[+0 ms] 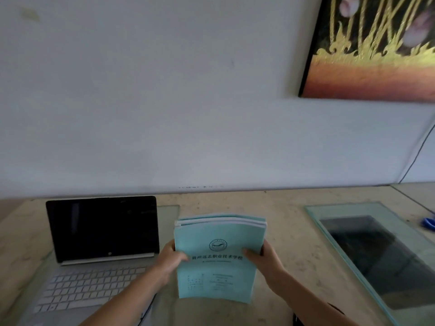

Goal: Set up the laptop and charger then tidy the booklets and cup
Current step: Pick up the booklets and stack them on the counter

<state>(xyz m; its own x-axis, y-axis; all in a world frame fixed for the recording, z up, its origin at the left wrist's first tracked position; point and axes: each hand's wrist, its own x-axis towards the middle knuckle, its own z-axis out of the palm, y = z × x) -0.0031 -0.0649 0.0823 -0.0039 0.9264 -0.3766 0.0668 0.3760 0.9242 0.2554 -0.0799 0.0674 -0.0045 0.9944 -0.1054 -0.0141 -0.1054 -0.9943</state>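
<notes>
At inspection, the stack of turquoise booklets point(217, 257) was held between both hands above the stone-topped desk point(282, 220), just to the right of the laptop point(98, 243). The left hand point(170, 260) was closed on the stack's left edge, thumb across the front cover and fingers behind; the right hand point(264, 260) gripped the right edge the same way. This two-sided hold appeared intended to square the loose copies together, since several white page edges still showed unevenly along the top of the stack. The lower edge appeared to sit at or just above the desk surface; contact could not be confirmed. The laptop stood open with its screen dark, lid facing the person, and keyboard clear, which suggested the setting-up step was at least partly done. No charger could be identified; a dark cable point(416, 158) ran down the wall at right, its end unseen. A glass panel point(329, 222) lay on the desk to the right. A blue object point(427, 223) sat at the far right edge, too blurred to name as the cup.
</notes>
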